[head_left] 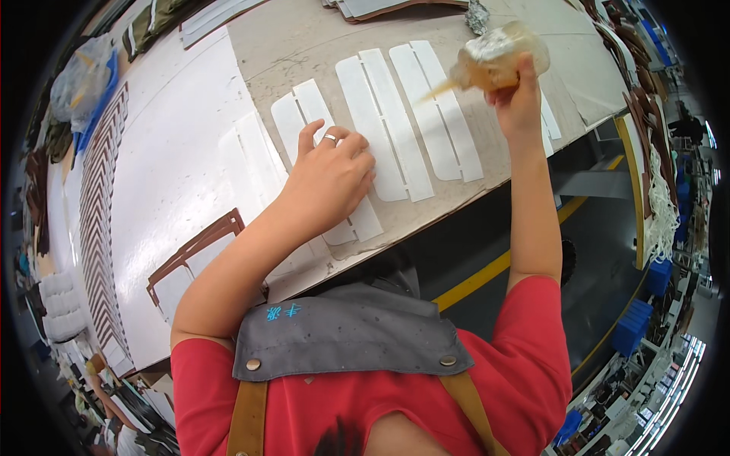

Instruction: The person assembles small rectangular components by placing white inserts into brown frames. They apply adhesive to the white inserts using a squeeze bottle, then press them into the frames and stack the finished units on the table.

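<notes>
My right hand [520, 102] is wrapped round a translucent squeeze bottle [496, 61], held tilted above the table. Its narrow yellowish nozzle points left, over a pair of white rounded panels [449, 133]. Fingers bent and slightly apart, my left hand [331, 171] rests on another white panel pair [308, 106] and partly covers it. Between the two hands lies a middle pair of white panels [384, 137]. Each pair is split lengthwise by a narrow gap. More white pieces [549, 125] show partly behind my right forearm.
Brown-edged pieces [199, 254] lie beside my left forearm. Overlapping brown-and-white pieces [103, 220] form a long row at the left. A stack of sheets [388, 7] sits at the table's far side. Brown strips and white cords [663, 205] hang at the right, beyond the table edge.
</notes>
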A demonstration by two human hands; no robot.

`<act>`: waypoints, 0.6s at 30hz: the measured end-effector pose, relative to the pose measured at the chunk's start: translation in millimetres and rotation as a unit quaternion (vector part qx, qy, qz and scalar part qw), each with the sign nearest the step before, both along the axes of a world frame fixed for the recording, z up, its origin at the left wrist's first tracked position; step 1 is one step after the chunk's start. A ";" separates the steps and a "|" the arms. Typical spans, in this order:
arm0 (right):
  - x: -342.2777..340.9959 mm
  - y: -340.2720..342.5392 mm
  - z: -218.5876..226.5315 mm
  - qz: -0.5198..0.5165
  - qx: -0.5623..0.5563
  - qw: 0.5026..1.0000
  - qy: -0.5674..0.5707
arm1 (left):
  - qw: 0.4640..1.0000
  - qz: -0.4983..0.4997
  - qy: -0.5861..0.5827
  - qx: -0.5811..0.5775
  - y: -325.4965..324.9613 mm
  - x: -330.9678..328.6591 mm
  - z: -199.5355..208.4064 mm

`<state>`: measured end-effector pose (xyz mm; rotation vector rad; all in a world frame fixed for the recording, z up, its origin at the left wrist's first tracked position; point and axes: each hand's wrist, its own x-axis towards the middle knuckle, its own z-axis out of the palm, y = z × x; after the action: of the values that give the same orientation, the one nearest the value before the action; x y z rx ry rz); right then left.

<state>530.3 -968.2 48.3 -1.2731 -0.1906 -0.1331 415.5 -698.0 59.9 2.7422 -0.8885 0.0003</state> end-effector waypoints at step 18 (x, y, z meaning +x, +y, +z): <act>82.8 18.6 7.9 -0.051 -0.197 0.970 -0.131 | 0.998 -0.061 -0.013 -0.014 -55.8 23.6 -11.6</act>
<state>613.1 -949.6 56.2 -1.6605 -0.3925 -0.3665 439.2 -753.8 48.3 2.6624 -1.0541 0.0260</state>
